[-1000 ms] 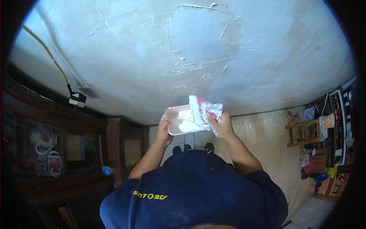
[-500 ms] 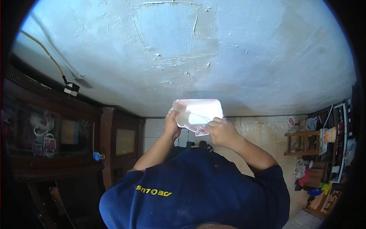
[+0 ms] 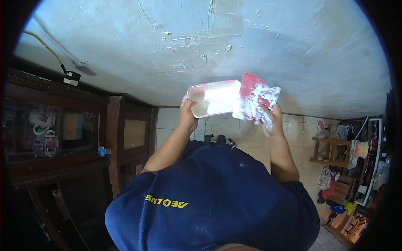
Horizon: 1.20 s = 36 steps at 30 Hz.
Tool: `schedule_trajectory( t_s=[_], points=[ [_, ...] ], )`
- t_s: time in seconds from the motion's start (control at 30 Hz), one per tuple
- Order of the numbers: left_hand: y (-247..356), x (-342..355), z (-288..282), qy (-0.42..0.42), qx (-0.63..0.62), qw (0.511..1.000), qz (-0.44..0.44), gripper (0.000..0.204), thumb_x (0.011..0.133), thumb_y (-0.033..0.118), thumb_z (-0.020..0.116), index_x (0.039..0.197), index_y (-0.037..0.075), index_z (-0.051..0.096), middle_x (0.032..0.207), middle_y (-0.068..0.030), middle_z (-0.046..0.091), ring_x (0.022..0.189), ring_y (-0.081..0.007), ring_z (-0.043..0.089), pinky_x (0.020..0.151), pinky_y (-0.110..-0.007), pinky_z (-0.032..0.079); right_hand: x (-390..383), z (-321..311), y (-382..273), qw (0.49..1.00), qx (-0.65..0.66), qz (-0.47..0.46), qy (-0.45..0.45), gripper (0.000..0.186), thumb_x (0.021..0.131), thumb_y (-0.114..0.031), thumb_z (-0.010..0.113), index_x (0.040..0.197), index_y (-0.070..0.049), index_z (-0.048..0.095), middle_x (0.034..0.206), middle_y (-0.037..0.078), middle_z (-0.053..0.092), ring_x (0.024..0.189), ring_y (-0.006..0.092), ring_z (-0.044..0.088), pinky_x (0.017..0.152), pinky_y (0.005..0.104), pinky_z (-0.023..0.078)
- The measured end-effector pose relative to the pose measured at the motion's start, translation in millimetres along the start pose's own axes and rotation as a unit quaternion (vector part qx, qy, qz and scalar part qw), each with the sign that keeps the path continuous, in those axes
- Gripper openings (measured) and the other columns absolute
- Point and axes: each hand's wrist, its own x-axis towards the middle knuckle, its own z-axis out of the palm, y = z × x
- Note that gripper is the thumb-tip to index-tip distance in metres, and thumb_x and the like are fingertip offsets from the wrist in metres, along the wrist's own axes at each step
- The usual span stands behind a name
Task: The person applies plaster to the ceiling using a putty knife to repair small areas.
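My left hand (image 3: 187,113) grips the left end of a shallow pink-rimmed tray (image 3: 213,98) that holds white putty. My right hand (image 3: 268,119), smeared with putty, holds a red flat scraper (image 3: 250,95) and a second, smaller blade (image 3: 270,95) behind it. Both blades are coated with white putty. The scraper's edge touches the tray's right end. Both hands are raised close to the grey-white plastered surface (image 3: 209,46), which shows fresh patches and ridges.
A dark wooden cabinet (image 3: 121,138) with glass doors stands at the left, with a cable and plug (image 3: 71,77) above it. Pale floor tiles (image 3: 293,129) lie beyond my hands. Cluttered wooden shelves (image 3: 351,154) stand at the right. My blue shirt (image 3: 209,201) fills the lower middle.
My right hand was over the tray with the scraper in it. It has come out to the tray's right side, blades loaded with putty. Both hands have risen slightly toward the plastered surface.
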Motion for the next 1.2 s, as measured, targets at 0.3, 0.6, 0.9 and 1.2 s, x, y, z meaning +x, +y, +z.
schedule_trajectory(
  t_s=[0.3, 0.6, 0.9, 1.2],
  points=[
    [-7.3, 1.6, 12.2, 0.028, -0.033, 0.998, 0.052, 0.053, 0.077, 0.016, 0.046, 0.129, 0.005, 0.048, 0.119, -0.0115, 0.057, 0.112, -0.0264, 0.056, 0.094, -0.042, 0.048, 1.0, -11.2, 51.7, 0.989, -0.062, 0.132, 0.022, 0.023, 0.086, -0.011, 0.070, 0.104, -0.001, 0.059, 0.082, 0.005, 0.064, 0.059, 0.0099, 0.058, 0.038, 0.0239, 0.040],
    [0.1, 2.2, -5.2, 0.009, -0.006, 0.997, 0.077, 0.058, 0.074, 0.013, 0.046, 0.131, 0.003, 0.045, 0.120, -0.0142, 0.055, 0.110, -0.0285, 0.057, 0.092, -0.042, 0.050, -12.7, -36.3, 1.7, 0.978, -0.202, -0.040, 0.037, 0.024, 0.087, -0.011, 0.068, 0.105, 0.003, 0.061, 0.084, 0.007, 0.066, 0.067, 0.0133, 0.062, 0.053, 0.0293, 0.050],
    [1.1, -11.4, 17.4, -0.061, -0.046, 0.997, 0.029, 0.057, 0.072, 0.005, 0.045, 0.129, 0.001, 0.047, 0.119, -0.0129, 0.057, 0.107, -0.0237, 0.058, 0.092, -0.037, 0.049, 35.5, 53.9, -27.1, 0.702, -0.675, -0.177, -0.143, 0.025, 0.079, -0.017, 0.065, 0.099, -0.002, 0.065, 0.092, 0.020, 0.067, 0.084, 0.0415, 0.063, 0.075, 0.0462, 0.051],
    [12.2, -16.3, 17.9, -0.045, -0.056, 0.997, 0.011, 0.055, 0.072, 0.005, 0.046, 0.127, 0.001, 0.048, 0.115, -0.0134, 0.058, 0.104, -0.0233, 0.059, 0.091, -0.036, 0.050, 46.6, 61.4, -25.4, 0.713, -0.647, -0.205, -0.178, 0.022, 0.077, -0.017, 0.066, 0.089, 0.001, 0.063, 0.084, 0.024, 0.064, 0.081, 0.0435, 0.061, 0.071, 0.0478, 0.049]
  ],
)
